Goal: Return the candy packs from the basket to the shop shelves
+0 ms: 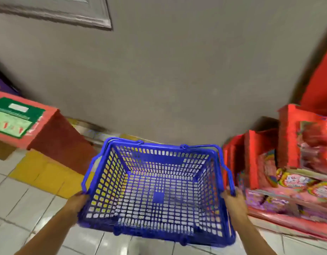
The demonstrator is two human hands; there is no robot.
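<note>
We grip blue plastic mesh basket [155,190] between us: left hand [77,201] clasps rim at 9 o'clock, right hand [232,202] at 3 o'clock. Pink candy packs [298,183] shelved at 3 o'clock.

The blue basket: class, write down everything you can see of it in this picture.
The blue basket looks like moulded plastic with open lattice walls and floor, and a solid square at the floor's middle. Two carry handles lie folded down along its rim. No candy packs show inside. It is held above the pale tiled floor, tipped so its inside faces the camera. The left hand grips its left side and the right hand its right side. Shelves of red and pink packs stand to its right.
</note>
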